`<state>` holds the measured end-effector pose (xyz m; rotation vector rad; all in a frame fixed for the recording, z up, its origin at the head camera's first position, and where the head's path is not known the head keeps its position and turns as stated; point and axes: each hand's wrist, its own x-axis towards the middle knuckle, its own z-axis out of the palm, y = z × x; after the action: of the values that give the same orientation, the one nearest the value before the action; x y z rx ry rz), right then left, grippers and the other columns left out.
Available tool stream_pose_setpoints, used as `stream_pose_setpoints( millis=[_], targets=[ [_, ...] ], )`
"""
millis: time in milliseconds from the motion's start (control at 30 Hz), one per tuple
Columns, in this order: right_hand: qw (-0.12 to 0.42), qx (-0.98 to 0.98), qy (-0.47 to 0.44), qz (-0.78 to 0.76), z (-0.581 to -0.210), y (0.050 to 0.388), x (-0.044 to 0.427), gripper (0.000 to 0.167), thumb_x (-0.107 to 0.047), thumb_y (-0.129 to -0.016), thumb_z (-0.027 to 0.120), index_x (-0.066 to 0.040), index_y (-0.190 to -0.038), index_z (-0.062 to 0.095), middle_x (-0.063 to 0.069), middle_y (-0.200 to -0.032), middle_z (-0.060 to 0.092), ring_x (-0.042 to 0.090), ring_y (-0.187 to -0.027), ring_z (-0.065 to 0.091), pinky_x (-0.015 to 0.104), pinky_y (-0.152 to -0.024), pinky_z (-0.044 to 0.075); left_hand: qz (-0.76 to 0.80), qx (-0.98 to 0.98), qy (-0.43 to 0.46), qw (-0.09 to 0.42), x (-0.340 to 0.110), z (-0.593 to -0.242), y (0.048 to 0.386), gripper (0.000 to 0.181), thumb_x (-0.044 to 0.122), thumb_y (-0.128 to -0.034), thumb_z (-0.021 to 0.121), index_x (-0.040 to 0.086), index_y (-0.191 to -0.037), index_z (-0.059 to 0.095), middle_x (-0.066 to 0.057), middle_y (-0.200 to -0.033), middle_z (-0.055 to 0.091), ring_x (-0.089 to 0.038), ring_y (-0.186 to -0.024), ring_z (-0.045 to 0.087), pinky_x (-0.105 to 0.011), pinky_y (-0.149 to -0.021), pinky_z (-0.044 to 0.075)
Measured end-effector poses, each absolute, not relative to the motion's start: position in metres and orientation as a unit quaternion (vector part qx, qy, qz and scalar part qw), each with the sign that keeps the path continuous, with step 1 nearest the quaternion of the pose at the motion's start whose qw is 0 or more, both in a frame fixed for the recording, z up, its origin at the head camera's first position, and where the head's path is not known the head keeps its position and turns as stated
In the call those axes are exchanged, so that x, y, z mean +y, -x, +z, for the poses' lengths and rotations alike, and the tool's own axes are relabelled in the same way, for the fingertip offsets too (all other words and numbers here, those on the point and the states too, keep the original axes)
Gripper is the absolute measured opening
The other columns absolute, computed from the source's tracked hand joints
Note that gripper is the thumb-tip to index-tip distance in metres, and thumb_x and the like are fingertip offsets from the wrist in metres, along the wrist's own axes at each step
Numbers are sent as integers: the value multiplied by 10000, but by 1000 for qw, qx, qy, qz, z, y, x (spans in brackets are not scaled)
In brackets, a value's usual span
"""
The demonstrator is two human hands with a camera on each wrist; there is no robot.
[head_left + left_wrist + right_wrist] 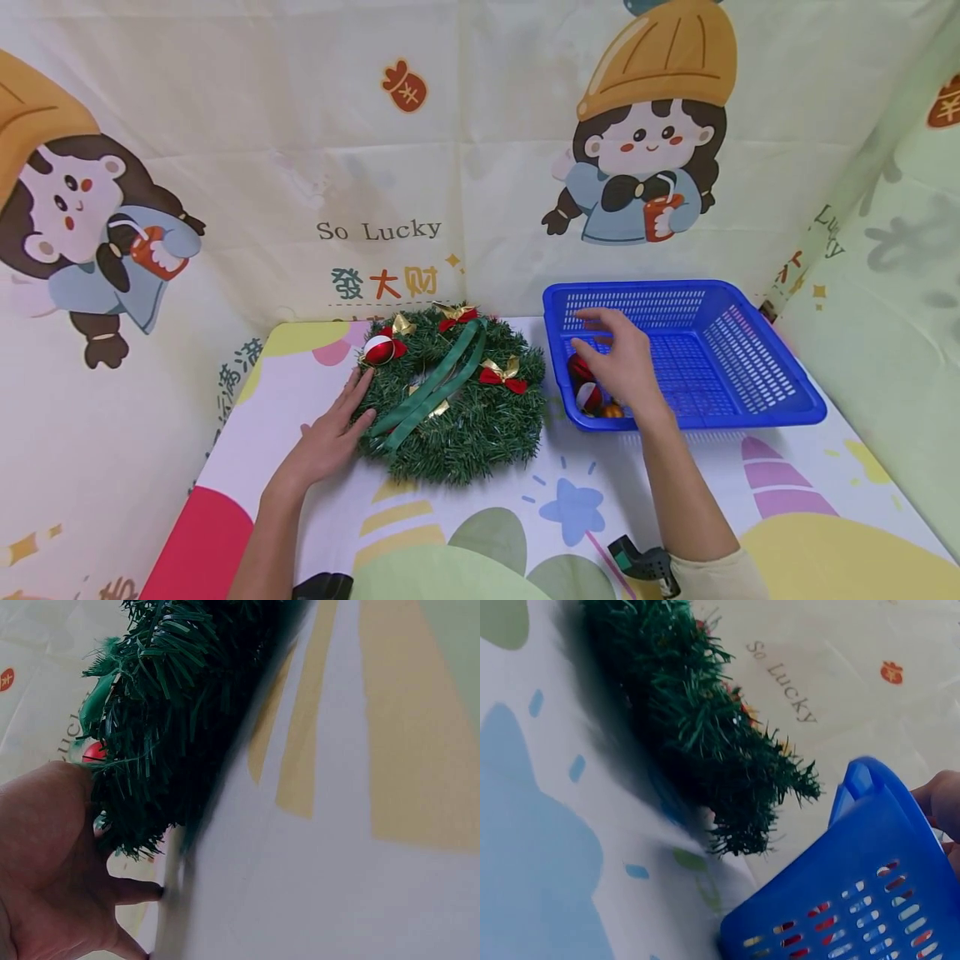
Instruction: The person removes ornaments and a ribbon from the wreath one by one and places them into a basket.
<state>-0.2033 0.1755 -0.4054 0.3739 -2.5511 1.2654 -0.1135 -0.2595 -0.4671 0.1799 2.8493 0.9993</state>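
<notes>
"Head view: how do the right hand's [630,362] fingers stand?"

"Curved and well parted, thumb away from index finger, with nothing visible between them. The other fingers are partly hidden, so I can't tell how they lie."

"What's near them?"

"They're over the left end of the rectangular, slotted blue plastic basket [712,367]. Just below them sit a shiny red-and-white ball [588,397] and a small gold ball [612,411]."

"And the round, bushy green artificial wreath [480,433]?"

"Left of those fingers, lying on the print-covered counter [292,392], its left edge against the left hand's [326,446] fingers."

"How would you do this reach well?"

"I'd lower the right fingers straight down, pinch one ball gently, and raise it clear of the rim before moving sideways. Light pressure from the left fingers should keep the wreath from sliding; I'd leave its dark green ribbon [435,385] alone."

"And the pose?"

"The right forearm crosses the basket's near rim, its hand angled leftward. The left forearm slants in from the near side, fingers stretched along the wreath, thumb spread apart beside it."
</notes>
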Motion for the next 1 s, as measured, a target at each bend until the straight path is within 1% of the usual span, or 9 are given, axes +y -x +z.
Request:
stream_pose_setpoints(
  millis=[167,300,467,567,800,1000],
  targets=[
    [162,-862,-150,457,-403,200,165,359,-84,-943,768,-63,-1294,692,167,-1302,669,392,-1189,674,561,-997,564,329,941,-59,61,-260,-467,114,669,455,-1126,399,308,-1695,81,-68,-1774,13,-543,-1502,313,-980,-929,11],
    [158,-850,-164,474,-402,199,155,334,-69,-947,761,-69,-1275,698,167,-1285,675,379,-1183,674,569,-993,564,332,939,-58,61,-260,-467,114,670,453,-1126,401,306,-1695,79,-69,-1774,6,-548,-1496,318,-980,-927,5],
    [148,-840,-184,489,-401,197,140,347,-57,-938,768,-96,-1276,703,152,-1276,683,336,-1174,679,541,-983,575,333,939,-60,59,-261,-467,114,665,453,-1127,398,318,-1694,77,-53,-1775,7,-549,-1506,295,-977,-933,6],
    [130,-831,-195,504,-398,198,126,351,-64,-939,770,-104,-1282,705,125,-1266,685,321,-1174,676,516,-995,574,332,940,-61,58,-261,-468,115,664,452,-1128,395,318,-1694,76,-53,-1775,9,-547,-1510,288,-975,-937,12],
    [59,-802,-244,542,-388,203,80,365,-77,-951,759,-79,-1308,681,151,-1309,672,382,-1197,664,528,-1018,560,335,939,-58,59,-263,-467,113,665,447,-1128,398,320,-1694,72,-51,-1775,4,-547,-1512,283,-978,-930,6],
    [13,-793,-269,546,-385,208,51,385,-68,-961,742,-56,-1336,654,116,-1350,653,375,-1238,648,526,-1036,548,334,939,-62,58,-261,-468,115,662,448,-1127,401,330,-1693,78,-40,-1776,6,-538,-1513,292,-976,-934,11]
  ],
)
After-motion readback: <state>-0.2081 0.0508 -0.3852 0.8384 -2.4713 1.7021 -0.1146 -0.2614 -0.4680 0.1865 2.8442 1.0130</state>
